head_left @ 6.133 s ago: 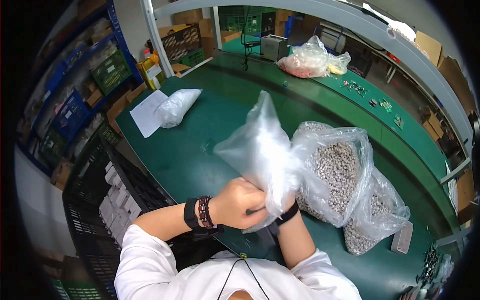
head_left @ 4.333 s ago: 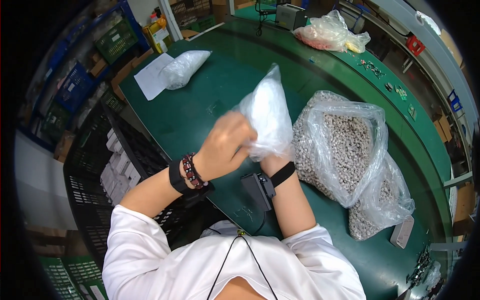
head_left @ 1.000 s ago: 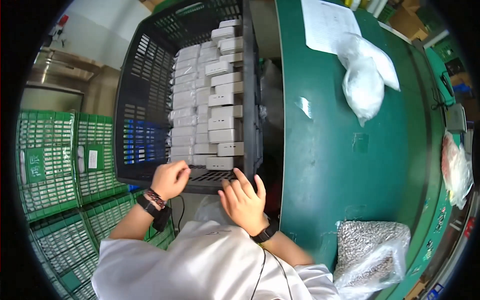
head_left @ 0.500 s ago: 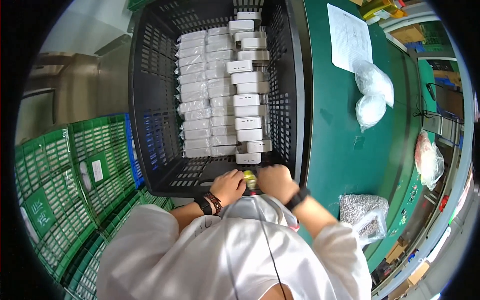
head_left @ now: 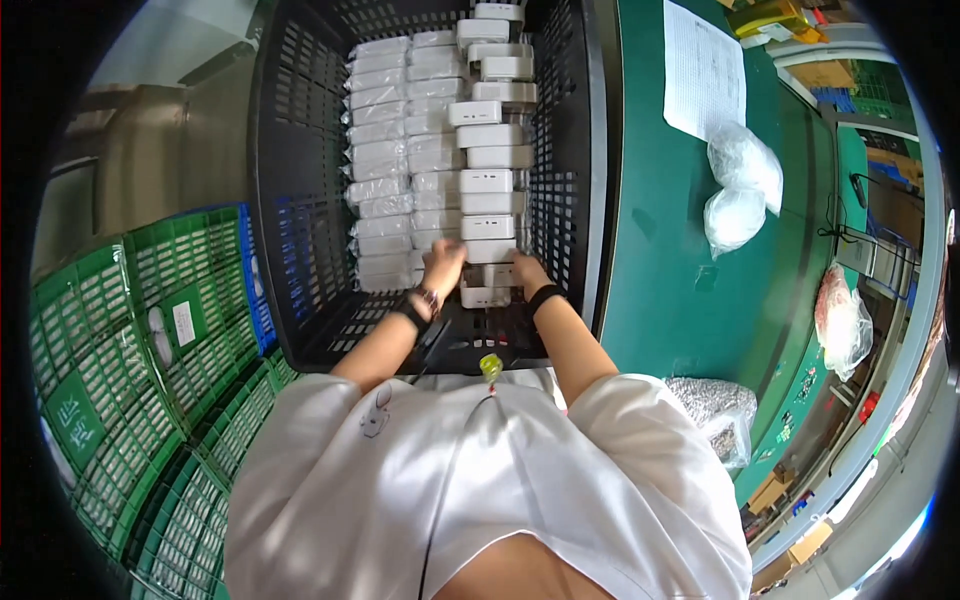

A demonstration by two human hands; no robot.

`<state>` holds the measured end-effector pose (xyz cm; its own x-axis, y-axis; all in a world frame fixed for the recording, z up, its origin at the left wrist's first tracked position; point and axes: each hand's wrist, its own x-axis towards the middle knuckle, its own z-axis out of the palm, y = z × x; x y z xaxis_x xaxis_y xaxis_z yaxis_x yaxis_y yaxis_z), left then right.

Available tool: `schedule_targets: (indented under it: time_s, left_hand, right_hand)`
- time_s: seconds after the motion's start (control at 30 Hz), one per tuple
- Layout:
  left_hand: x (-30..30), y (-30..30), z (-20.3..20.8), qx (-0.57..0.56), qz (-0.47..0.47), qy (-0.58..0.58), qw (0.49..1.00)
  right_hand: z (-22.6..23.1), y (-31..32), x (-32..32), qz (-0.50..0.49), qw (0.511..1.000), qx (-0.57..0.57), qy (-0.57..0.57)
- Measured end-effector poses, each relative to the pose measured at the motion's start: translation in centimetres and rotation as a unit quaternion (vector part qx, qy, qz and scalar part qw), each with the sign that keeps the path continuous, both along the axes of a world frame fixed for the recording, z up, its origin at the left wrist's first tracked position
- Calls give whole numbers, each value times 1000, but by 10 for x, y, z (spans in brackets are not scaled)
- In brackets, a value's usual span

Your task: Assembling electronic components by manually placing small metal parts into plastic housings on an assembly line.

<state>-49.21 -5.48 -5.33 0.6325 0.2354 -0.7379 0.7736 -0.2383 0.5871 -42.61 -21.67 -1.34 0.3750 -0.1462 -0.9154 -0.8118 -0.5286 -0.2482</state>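
Observation:
Both arms reach into a black plastic crate [head_left: 262, 180] in front of me. My left hand [head_left: 443, 270] is at the left end of a small white plastic box [head_left: 490, 250] in the near part of a column of similar boxes. On its right end rests my right hand [head_left: 528, 274], so the box lies between my two hands. Fingertips are partly hidden and the left hand is a little blurred. Another white box [head_left: 486, 297] lies just nearer to me. Left of the column, rows of plastic-wrapped packets [head_left: 383, 205] fill the crate.
A yellow-green object [head_left: 490, 368] hangs on a cord at my chest. Green crates [head_left: 100, 330] stand at left. On the green worktop [head_left: 660, 290] at right are a paper sheet [head_left: 705, 80], clear plastic bags [head_left: 735, 220] and a silvery bubble-wrap bundle [head_left: 710, 405].
Both hands have moved forward from the crate's near rim, off the yellow-green object, into the crate and apart, to either end of a white box.

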Motion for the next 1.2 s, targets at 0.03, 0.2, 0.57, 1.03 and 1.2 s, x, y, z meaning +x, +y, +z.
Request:
schedule_targets:
  time_s: [0.03, 0.2, 0.57, 1.03, 1.2]
  left_hand:
    - [9, -1, -31, 74, 43, -19, 996]
    - [-6, 18, -136, -62, 130, 269, 952]
    - [34, -1, -39, -30, 160, 128, 978]
    - [69, 9, -4, 152, -198, -97, 963]
    - [61, 55, -11, 59, -223, -133, 964]
  right_hand:
    - [1, 1, 3, -86, 994, 38, 64]
    - [-13, 10, -16, -90, 990, 103, 26]
    - [-27, 12, -34, -398, 911, 70, 85]
    - [-8, 25, -27, -347, 927, 102, 98]
    - [6, 44, -25, -180, 972, -93, 121]
